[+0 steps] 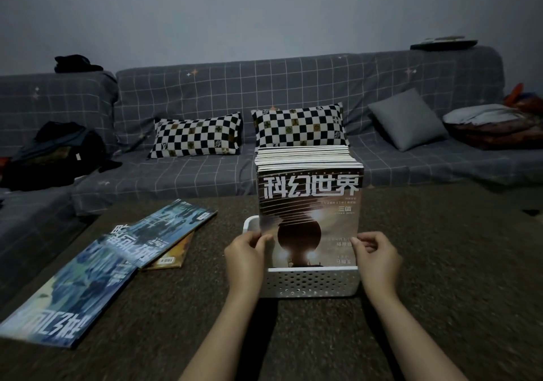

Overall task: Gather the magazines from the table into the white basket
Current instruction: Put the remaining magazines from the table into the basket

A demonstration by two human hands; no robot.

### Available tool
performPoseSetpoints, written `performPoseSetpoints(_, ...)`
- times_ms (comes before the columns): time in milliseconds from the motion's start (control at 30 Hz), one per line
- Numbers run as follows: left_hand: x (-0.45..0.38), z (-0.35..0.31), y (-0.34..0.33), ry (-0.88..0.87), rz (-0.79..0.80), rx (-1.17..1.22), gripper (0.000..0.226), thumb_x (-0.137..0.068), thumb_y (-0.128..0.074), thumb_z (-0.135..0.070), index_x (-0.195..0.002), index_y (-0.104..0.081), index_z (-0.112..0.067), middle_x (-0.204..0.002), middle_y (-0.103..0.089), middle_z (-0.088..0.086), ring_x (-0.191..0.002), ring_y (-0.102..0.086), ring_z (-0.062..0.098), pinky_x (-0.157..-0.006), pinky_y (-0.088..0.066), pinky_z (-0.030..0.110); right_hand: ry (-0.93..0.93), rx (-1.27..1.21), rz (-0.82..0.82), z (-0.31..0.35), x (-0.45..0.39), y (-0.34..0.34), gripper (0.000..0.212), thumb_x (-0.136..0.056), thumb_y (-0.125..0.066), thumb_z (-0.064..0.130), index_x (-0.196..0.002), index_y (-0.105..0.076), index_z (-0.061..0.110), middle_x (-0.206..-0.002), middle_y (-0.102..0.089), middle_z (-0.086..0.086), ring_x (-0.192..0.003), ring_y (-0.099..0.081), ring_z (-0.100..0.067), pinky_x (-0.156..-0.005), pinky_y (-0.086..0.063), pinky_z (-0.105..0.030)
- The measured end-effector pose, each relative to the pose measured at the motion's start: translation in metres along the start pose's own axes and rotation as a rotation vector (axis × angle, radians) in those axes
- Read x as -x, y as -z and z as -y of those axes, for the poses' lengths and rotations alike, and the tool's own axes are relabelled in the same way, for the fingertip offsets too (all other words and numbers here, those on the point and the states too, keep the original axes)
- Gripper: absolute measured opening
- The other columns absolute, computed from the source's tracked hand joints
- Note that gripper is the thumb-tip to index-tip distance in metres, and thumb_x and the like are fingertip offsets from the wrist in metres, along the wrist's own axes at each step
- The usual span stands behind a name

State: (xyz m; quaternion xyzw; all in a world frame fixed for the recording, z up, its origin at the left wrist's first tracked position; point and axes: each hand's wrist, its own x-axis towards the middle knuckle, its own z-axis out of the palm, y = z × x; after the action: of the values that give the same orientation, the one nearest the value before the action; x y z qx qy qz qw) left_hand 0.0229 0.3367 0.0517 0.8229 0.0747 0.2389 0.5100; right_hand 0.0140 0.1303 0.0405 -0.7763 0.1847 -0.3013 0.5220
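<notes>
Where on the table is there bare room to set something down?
Bare tabletop lies right of the white basket, and between the forearms in front. Left is crowded: three magazines overlap there. The basket itself is packed with upright magazines.

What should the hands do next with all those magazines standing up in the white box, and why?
Probably let go of the standing magazines and reach the left hand toward the blue magazine on the table. The stack already stands inside the white basket, with the right hand gripping its other edge, while at least three magazines lie outside it.
</notes>
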Motion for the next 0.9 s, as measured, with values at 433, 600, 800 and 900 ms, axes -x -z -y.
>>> performPoseSetpoints(433, 0.019, -0.006, 0.034, -0.037, -0.061, 0.033, 0.03, -0.092, -0.056, -0.035, -0.116, -0.065, -0.019, -0.108, -0.069, -0.004, -0.094, -0.061, 0.006, -0.078, -0.05, 0.025, 0.203, -0.071, 0.224, 0.029, 0.053, -0.008, 0.021, -0.079, -0.07, 0.026, -0.1, -0.066, 0.024, -0.092, -0.064, 0.01, -0.088, -0.06, -0.007, -0.074, -0.05, -0.026)
performPoseSetpoints(600, 0.019, 0.017, 0.085, -0.004, -0.133, -0.011, 0.027, -0.097, -0.048, -0.03, -0.114, -0.065, -0.018, -0.108, -0.068, 0.001, -0.098, -0.061, 0.015, -0.086, -0.052, 0.036, 0.319, -0.129, 0.416, 0.055, 0.095, -0.051, 0.019, -0.079, -0.072, 0.025, -0.097, -0.067, 0.026, -0.086, -0.067, 0.011, -0.078, -0.061, -0.001, -0.068, -0.048, -0.018)
performPoseSetpoints(800, 0.007, 0.07, 0.141, 0.054, -0.184, -0.165, 0.025, -0.096, -0.047, -0.028, -0.107, -0.067, -0.019, -0.105, -0.068, 0.001, -0.097, -0.061, 0.018, -0.077, -0.046, 0.029, 0.304, -0.193, 0.61, 0.069, 0.147, -0.13, 0.017, -0.079, -0.072, 0.019, -0.096, -0.069, 0.021, -0.077, -0.064, 0.012, -0.068, -0.059, 0.004, -0.062, -0.039, -0.002)
performPoseSetpoints(900, 0.0, 0.107, 0.164, 0.11, -0.163, -0.305, 0.027, -0.096, -0.046, -0.026, -0.112, -0.065, -0.017, -0.111, -0.067, 0.004, -0.106, -0.059, 0.022, -0.089, -0.046, 0.037, 0.301, -0.111, 0.733, 0.063, 0.171, -0.168, 0.021, -0.081, -0.069, 0.025, -0.103, -0.068, 0.021, -0.088, -0.068, 0.008, -0.077, -0.059, 0.002, -0.066, -0.037, 0.001)
